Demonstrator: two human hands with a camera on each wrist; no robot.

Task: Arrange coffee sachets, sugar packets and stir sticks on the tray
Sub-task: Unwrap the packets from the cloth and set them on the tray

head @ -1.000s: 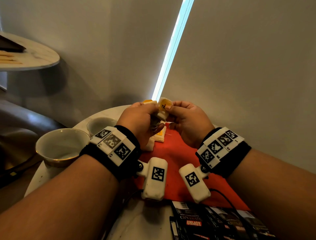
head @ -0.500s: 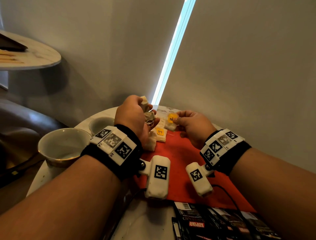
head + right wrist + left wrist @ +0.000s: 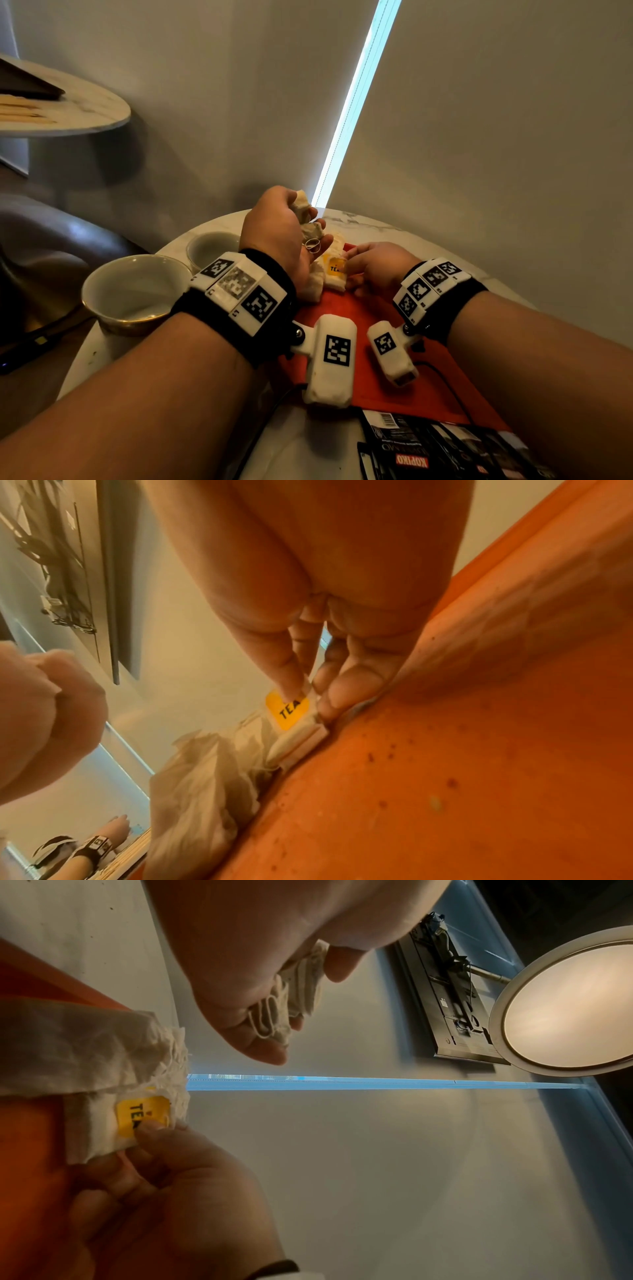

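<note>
My left hand (image 3: 310, 222) is raised over the far end of the red tray (image 3: 380, 380) and grips a small bundle of white tea bags (image 3: 291, 1001). To its right, my right hand (image 3: 349, 265) is low on the tray and pinches a tea bag with a yellow TEA tag (image 3: 287, 710) between thumb and fingers. That bag lies against other white tea bags (image 3: 205, 777) at the tray's far end. Black coffee sachets (image 3: 428, 455) lie on the table in front of the tray. No stir sticks or sugar packets show near the tray.
Two white cups (image 3: 133, 294) (image 3: 212, 246) stand on the round marble table (image 3: 359, 219) left of the tray. A wall rises close behind the table. A second round table (image 3: 78, 113) stands far left with flat things on it.
Both hands held tea bags together in the air a second ago. My right hand has since come down to the tray with one tagged bag, while the left stays raised with the rest.
</note>
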